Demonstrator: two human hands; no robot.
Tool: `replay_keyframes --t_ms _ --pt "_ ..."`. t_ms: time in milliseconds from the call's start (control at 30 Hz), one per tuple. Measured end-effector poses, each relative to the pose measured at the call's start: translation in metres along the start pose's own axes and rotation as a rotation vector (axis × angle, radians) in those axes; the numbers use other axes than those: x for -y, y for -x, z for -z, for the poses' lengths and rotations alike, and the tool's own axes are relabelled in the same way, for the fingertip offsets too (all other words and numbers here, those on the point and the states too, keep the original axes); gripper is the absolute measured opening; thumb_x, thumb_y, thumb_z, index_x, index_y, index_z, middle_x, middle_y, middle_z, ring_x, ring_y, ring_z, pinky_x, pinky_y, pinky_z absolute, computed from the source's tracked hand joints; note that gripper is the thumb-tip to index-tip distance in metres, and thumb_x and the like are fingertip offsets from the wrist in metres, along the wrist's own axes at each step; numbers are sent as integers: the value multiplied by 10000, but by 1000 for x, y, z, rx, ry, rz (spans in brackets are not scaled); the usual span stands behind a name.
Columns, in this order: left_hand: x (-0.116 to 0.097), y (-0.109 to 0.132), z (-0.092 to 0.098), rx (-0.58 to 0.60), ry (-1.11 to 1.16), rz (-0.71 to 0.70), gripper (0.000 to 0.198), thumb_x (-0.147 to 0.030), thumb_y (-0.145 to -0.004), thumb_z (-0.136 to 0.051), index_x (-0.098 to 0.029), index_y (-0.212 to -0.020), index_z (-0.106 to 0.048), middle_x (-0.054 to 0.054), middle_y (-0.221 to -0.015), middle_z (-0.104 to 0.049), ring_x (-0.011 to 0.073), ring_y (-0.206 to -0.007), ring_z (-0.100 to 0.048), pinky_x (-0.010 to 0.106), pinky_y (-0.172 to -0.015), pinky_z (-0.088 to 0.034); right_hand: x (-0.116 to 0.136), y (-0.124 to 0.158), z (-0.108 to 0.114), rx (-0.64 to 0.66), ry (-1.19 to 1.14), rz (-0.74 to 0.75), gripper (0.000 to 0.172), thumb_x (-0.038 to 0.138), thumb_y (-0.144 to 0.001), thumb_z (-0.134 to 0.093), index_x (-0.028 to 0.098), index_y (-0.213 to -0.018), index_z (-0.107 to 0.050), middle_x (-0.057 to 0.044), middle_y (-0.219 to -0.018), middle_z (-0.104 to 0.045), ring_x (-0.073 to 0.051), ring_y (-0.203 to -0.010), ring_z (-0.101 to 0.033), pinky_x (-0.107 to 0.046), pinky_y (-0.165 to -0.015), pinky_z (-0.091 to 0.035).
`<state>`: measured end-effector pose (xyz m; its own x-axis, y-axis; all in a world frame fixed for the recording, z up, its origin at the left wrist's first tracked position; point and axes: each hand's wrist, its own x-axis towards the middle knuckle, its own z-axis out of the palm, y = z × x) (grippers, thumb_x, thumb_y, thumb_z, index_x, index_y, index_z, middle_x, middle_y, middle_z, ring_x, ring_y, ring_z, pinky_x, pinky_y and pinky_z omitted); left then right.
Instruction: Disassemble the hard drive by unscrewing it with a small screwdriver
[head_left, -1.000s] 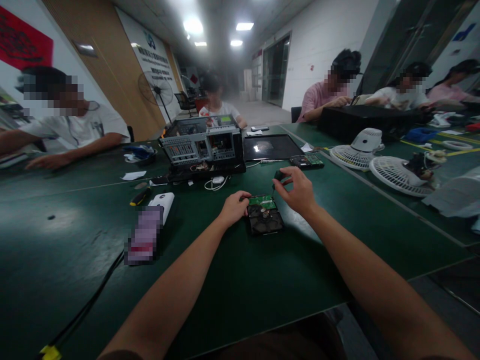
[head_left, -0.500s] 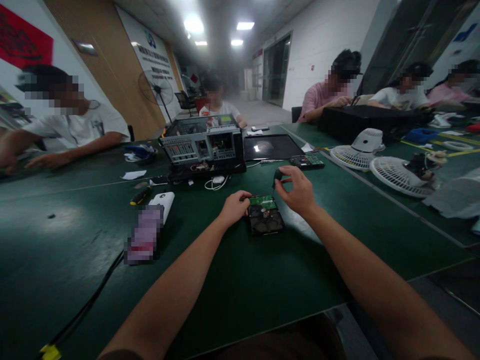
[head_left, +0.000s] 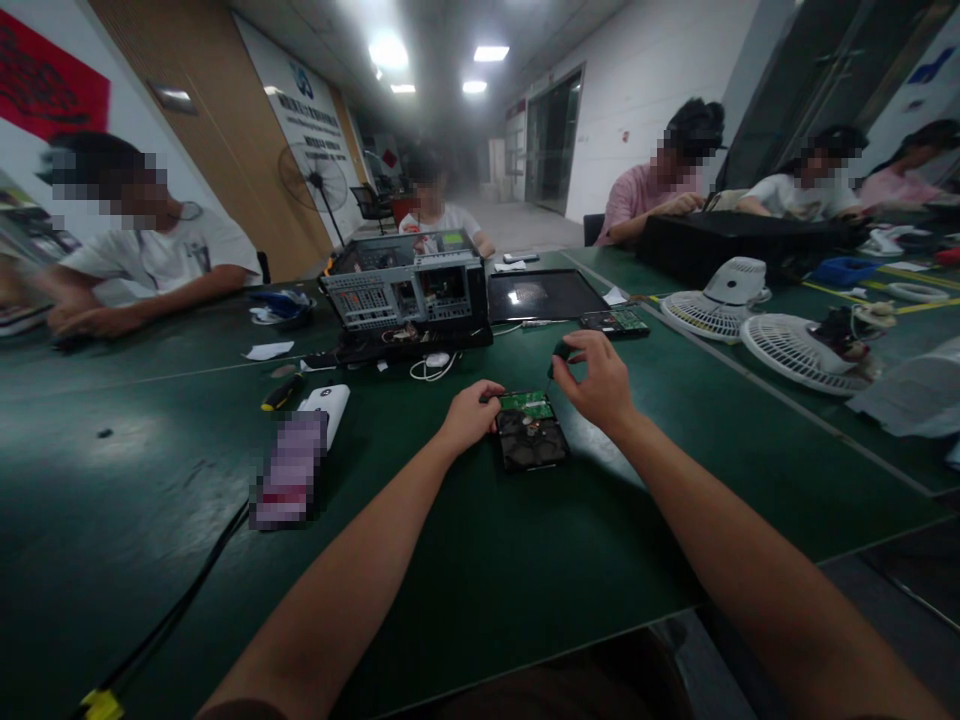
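A black hard drive with a green circuit board lies on the green table in front of me. My left hand is closed on the drive's left far corner and steadies it. My right hand pinches the dark handle of a small screwdriver, held upright with its tip over the drive's far right edge.
An opened computer case stands behind the drive, with a dark side panel and a loose circuit board to its right. A white device and a yellow-black screwdriver lie to the left. White fan parts lie to the right. Several people sit around the tables.
My right hand's fingers have shifted slightly on the screwdriver handle. The person at the left has drawn their arms together. The drive and my left hand stay put.
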<state>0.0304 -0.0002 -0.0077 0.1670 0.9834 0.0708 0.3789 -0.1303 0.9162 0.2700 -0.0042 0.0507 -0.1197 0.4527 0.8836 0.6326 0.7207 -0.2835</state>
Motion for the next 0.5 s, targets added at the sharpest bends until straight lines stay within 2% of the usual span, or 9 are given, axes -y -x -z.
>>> replay_keyframes --t_ms 167,333,433,500 --pt "-1 1 0 -9 -7 -1 317 -124 -873 -552 -168 -1159 -684 56 -1078 -736 66 -496 -596 192 -473 -479 2 1 3 38 54 -26 281 281 -900 -671 246 -1162 -574 -91 -1128 -612 -193 -800 -646 -411 -759 -626" --pt "0 0 -1 -10 -7 7 310 -128 -871 -565 -164 -1154 -685 26 -879 -731 82 -484 -598 195 -481 -476 4 2 2 78 11 -43 333 249 -908 -616 258 -1231 -532 -106 -1195 -612 -229 -922 -666 -396 -761 -617" --pt "1 -1 -1 -14 -4 7 306 -126 -873 -567 -161 -1153 -685 -2 -753 -694 92 -475 -593 194 -480 -465 2 3 0 89 38 -74 340 268 -913 -610 249 -1240 -520 -88 -1098 -637 -222 -837 -666 -416 -770 -600" --pt "0 -1 -1 -7 3 3 305 -124 -872 -567 -159 -1151 -683 -3 -744 -688 95 -474 -594 197 -475 -461 1 2 0 88 70 -81 332 299 -911 -628 242 -1223 -530 -75 -1024 -632 -223 -806 -654 -422 -776 -585"
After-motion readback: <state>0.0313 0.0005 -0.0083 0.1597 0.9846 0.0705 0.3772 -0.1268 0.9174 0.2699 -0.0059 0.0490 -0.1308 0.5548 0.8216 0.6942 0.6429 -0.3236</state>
